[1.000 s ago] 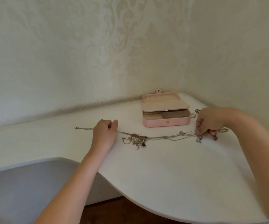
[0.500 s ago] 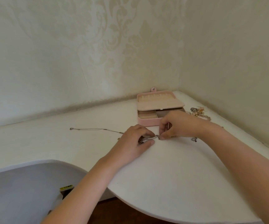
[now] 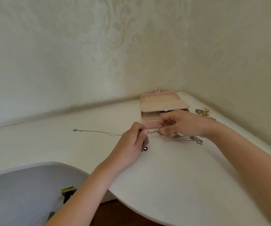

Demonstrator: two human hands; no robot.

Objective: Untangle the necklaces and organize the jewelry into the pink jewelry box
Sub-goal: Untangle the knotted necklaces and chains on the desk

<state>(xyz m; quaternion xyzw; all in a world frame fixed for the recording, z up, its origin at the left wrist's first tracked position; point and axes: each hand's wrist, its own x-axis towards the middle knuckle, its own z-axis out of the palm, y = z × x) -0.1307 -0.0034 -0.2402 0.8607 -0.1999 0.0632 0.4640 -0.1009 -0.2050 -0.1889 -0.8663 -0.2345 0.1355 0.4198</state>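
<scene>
Several necklaces (image 3: 154,132) stretched between pinching left hand (image 3: 129,145), right hand (image 3: 182,123); pink jewelry box (image 3: 162,104) behind.

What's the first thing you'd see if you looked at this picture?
The left hand and right hand meet in the middle of the white table, each pinching the tangled necklaces strung between them. Just behind the right hand sits the open pink box, near the corner of the walls. A small jewelry pile lies to the box's right.
</scene>
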